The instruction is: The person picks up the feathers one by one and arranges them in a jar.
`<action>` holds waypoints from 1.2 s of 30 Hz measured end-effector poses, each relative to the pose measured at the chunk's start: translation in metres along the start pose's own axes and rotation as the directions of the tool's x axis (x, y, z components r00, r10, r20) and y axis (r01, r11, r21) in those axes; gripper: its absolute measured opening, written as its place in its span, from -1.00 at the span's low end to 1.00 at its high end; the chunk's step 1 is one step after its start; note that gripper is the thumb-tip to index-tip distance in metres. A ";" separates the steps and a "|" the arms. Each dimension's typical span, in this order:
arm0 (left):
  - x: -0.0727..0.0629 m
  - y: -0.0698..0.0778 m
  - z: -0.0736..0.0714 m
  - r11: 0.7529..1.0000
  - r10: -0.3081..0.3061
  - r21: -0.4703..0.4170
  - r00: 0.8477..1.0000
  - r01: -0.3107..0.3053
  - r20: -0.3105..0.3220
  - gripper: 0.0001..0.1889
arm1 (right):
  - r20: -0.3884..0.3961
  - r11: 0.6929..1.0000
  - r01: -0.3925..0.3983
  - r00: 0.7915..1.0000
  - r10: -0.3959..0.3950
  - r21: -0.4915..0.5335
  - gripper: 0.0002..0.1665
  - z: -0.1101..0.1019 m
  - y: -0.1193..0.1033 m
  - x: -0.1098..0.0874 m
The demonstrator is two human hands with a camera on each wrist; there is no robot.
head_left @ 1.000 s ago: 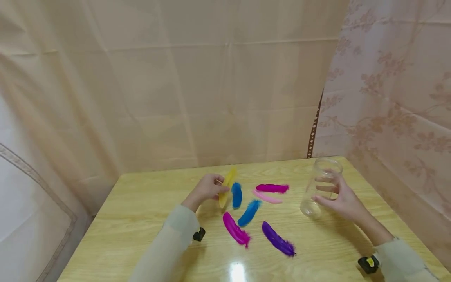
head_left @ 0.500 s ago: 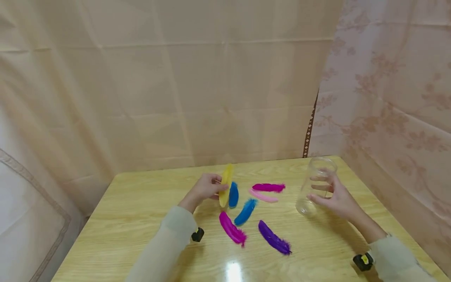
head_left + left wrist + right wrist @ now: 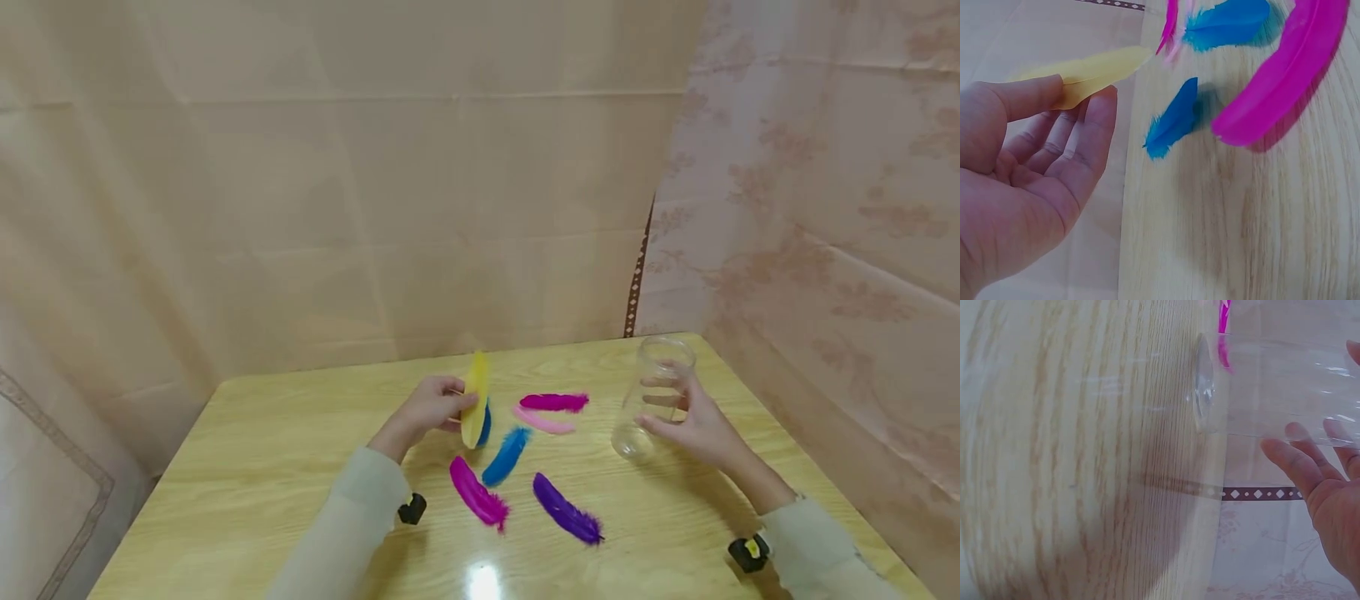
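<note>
A yellow feather (image 3: 475,400) is pinched between the thumb and fingers of my left hand (image 3: 431,408), held over the table. In the left wrist view the yellow feather (image 3: 1104,72) points away from the thumb. Partly behind it in the head view lies a blue feather (image 3: 485,423). My right hand (image 3: 697,423) grips a clear cylindrical jar (image 3: 633,417), which leans slightly on the right side of the table. The right wrist view shows fingers (image 3: 1297,459) along the wall of the clear jar (image 3: 1260,387).
Around the table's middle lie a second blue feather (image 3: 506,457), a magenta feather (image 3: 477,493), a purple feather (image 3: 564,508), another magenta feather (image 3: 553,402) and a light pink feather (image 3: 545,420). Beige curtains (image 3: 450,208) hang behind the wooden table (image 3: 285,442).
The yellow feather has turned more upright and now covers part of the blue feather behind it. The right hand keeps its grip on the jar. The head view has shifted slightly.
</note>
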State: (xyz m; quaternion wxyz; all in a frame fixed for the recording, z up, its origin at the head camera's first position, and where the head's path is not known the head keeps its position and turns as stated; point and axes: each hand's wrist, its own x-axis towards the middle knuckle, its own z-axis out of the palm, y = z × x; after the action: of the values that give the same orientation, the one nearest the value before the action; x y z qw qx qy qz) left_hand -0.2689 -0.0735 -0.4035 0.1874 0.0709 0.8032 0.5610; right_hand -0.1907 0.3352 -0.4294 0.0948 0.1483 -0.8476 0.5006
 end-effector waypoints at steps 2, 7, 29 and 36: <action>-0.001 0.000 0.000 1.000 0.001 -0.012 1.000 -0.001 -0.004 -0.74 | 0.002 1.000 -0.004 1.000 0.004 -0.007 0.08 0.001 -0.002 0.001; 0.003 0.008 0.008 0.998 0.030 -0.057 0.999 -0.029 0.022 -0.74 | -0.028 0.998 -0.010 1.000 0.008 -0.059 0.08 -0.006 -0.005 -0.002; 0.004 0.028 0.044 0.980 0.063 -0.186 0.998 -0.064 -0.008 -0.68 | -0.016 0.998 0.007 1.000 -0.008 -0.062 0.13 -0.019 -0.003 -0.006; 0.005 0.038 0.054 0.970 0.083 -0.228 0.997 -0.080 0.005 -0.69 | -0.021 0.997 0.002 1.000 -0.004 -0.080 0.13 -0.017 -0.002 -0.007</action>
State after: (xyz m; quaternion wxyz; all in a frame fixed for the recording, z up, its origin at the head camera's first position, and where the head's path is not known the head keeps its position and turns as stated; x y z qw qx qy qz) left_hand -0.2564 -0.0110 -0.3853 0.1770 0.0861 0.7288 0.6559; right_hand -0.1834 0.3507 -0.4215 0.1104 0.1403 -0.8656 0.4678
